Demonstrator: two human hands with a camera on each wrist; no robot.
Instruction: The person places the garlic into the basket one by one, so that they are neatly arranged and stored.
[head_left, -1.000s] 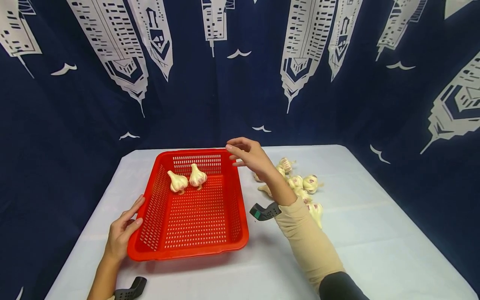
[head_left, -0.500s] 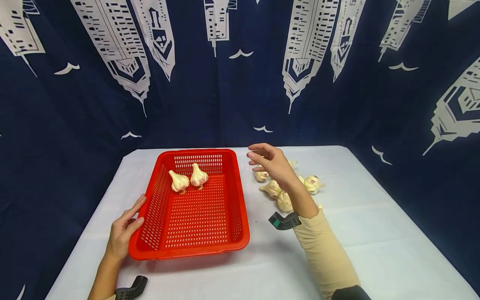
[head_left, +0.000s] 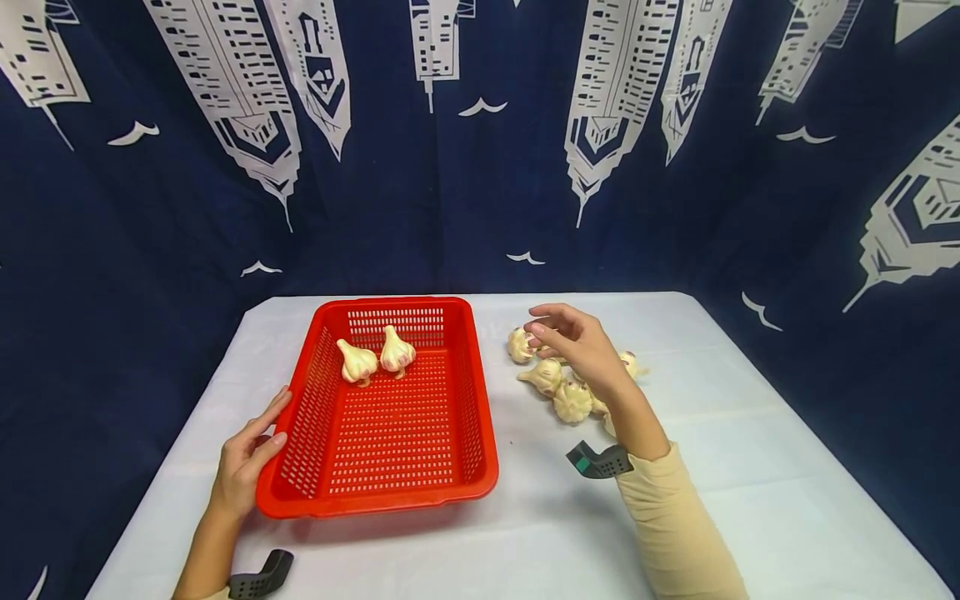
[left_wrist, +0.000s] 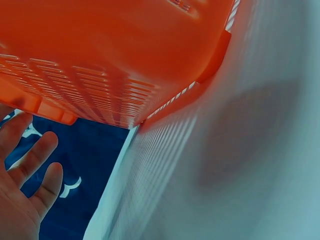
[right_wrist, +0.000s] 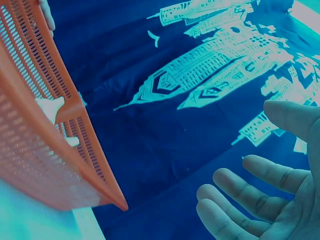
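A red perforated plastic basket (head_left: 375,506) stands on the left part of the table, with two garlic bulbs (head_left: 397,353) near its back left corner. My left hand (head_left: 238,471) is at the basket's left rim, thumb and fingertips touching it. In the left wrist view its fingers (left_wrist: 37,155) look spread and relaxed beside the basket wall. To the right, my right hand (head_left: 581,346) hovers over a group of several garlic bulbs (head_left: 573,402), its fingers loosely bent with nothing between them. The hand and forearm hide part of that group.
A white cloth covers the table (head_left: 750,483). Behind it hangs a dark blue curtain (head_left: 480,192) with white building prints. Each wrist wears a black camera mount (head_left: 600,461). A shadow lies beneath the basket's front edge.
My right hand has moved right and slightly toward me, from the basket's back right corner to above the loose garlic bulbs. The left hand and basket have stayed in place.
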